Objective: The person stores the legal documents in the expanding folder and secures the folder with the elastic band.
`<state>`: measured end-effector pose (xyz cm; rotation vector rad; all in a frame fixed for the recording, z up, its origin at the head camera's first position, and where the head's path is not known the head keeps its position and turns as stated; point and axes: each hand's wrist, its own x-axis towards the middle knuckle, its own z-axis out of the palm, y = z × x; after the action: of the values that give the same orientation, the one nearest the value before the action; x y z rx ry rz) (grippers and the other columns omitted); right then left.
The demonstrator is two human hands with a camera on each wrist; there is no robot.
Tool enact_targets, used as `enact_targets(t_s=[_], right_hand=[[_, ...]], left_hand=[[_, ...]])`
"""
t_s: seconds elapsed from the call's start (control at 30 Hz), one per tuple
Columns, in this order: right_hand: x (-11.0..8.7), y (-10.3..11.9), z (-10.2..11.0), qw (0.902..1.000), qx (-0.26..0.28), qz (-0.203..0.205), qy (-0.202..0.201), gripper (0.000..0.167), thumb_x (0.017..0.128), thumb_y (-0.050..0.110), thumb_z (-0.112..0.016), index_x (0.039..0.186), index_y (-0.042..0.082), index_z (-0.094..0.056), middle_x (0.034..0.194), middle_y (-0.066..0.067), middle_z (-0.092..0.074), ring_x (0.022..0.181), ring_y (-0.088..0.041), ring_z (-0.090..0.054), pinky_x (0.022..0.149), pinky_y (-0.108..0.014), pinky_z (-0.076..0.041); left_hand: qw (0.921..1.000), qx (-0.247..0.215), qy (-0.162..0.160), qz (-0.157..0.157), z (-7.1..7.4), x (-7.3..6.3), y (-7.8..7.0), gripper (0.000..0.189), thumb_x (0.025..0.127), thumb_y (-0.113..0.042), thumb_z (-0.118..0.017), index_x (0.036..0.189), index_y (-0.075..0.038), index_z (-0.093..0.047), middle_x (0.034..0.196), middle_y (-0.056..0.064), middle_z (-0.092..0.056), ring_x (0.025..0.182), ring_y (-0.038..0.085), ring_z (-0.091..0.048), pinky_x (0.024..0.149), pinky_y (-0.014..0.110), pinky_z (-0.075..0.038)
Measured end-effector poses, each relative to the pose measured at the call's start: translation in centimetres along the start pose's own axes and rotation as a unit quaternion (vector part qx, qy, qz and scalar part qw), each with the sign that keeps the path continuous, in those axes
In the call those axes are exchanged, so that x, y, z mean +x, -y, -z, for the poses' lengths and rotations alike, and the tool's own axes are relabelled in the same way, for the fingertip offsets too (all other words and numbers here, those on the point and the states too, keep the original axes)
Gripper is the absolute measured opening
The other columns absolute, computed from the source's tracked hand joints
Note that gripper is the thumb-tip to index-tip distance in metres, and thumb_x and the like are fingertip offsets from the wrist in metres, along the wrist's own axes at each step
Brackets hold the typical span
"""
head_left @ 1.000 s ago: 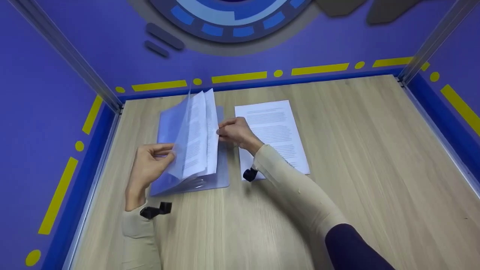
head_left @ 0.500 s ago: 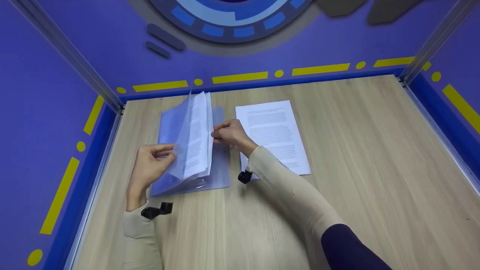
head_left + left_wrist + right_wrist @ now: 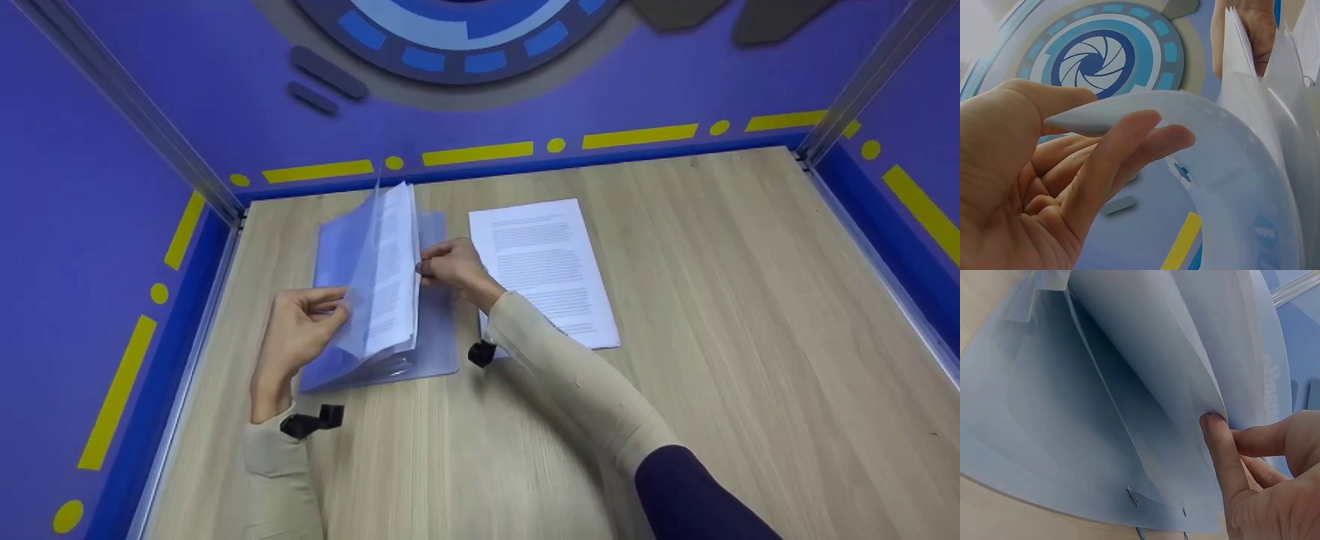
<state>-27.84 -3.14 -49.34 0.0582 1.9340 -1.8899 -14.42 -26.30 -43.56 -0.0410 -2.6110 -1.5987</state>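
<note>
A translucent plastic folder (image 3: 439,345) lies on the table, its clear cover (image 3: 1235,129) raised and bent. My left hand (image 3: 296,330) pinches the edge of that cover between thumb and fingers. Several printed sheets (image 3: 394,277) stand tilted upright inside the folder. Along their right edge, my right hand (image 3: 454,266) pinches the paper; in the right wrist view the thumb and a finger (image 3: 1221,444) hold the sheet edge (image 3: 1199,354). A second printed stack (image 3: 540,255) lies flat to the right, partly hidden under the right forearm.
The wooden table (image 3: 750,300) is walled by purple-blue panels (image 3: 225,90) at the back and on both sides. Black wrist cameras (image 3: 311,421) jut from both sleeves.
My right hand has moved left, bringing the outer sheets against the other sheets in the folder, so the gap between them has narrowed. The left hand stays in place.
</note>
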Motion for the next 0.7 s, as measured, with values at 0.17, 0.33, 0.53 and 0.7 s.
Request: enact_targets(t_s=[0.17, 0.33, 0.53, 0.7], right_hand=[[-0.1, 0.1, 0.2, 0.9998, -0.020, 0.001, 0.004, 0.030, 0.095, 0.002, -0.074, 0.124, -0.008, -0.072, 0.113, -0.018, -0.075, 0.082, -0.014, -0.074, 0.078, -0.028, -0.065], [0.0, -0.1, 0.4, 0.9999, -0.013, 0.008, -0.001, 0.029, 0.096, 0.000, -0.073, 0.124, -0.009, -0.072, 0.113, -0.018, -0.074, 0.081, -0.014, -0.073, 0.079, -0.029, -0.065], [-0.3, 0.1, 0.9, 0.9997, 0.011, 0.019, -0.008, 0.031, 0.094, -0.004, -0.071, 0.125, -0.012, -0.072, 0.112, -0.021, -0.074, 0.082, -0.017, -0.075, 0.083, -0.031, -0.065], [-0.8, 0.2, 2.0, 0.9993, 0.024, 0.029, -0.006, 0.034, 0.096, -0.005, -0.069, 0.128, -0.016, -0.067, 0.112, -0.023, -0.074, 0.089, -0.022, -0.077, 0.093, -0.040, -0.064]], left_hand=[[1.0000, -0.001, 0.002, -0.001, 0.0, 0.1, 0.2, 0.027, 0.096, 0.003, -0.071, 0.123, 0.010, -0.076, 0.118, 0.030, -0.076, 0.085, -0.006, -0.072, 0.076, 0.015, -0.060], [0.9999, -0.008, 0.007, 0.004, 0.1, 0.1, 0.3, 0.028, 0.097, 0.003, -0.071, 0.124, 0.010, -0.075, 0.118, 0.032, -0.075, 0.086, -0.005, -0.073, 0.076, 0.016, -0.060], [0.9998, -0.005, 0.012, 0.014, 0.3, 0.1, 0.3, 0.029, 0.099, 0.000, -0.071, 0.126, 0.009, -0.074, 0.120, 0.031, -0.075, 0.084, -0.004, -0.073, 0.075, 0.016, -0.060], [0.9998, -0.014, 0.012, 0.009, 0.2, 0.1, 0.5, 0.030, 0.098, 0.003, -0.070, 0.126, 0.010, -0.074, 0.121, 0.031, -0.075, 0.088, -0.004, -0.072, 0.077, 0.015, -0.059]])
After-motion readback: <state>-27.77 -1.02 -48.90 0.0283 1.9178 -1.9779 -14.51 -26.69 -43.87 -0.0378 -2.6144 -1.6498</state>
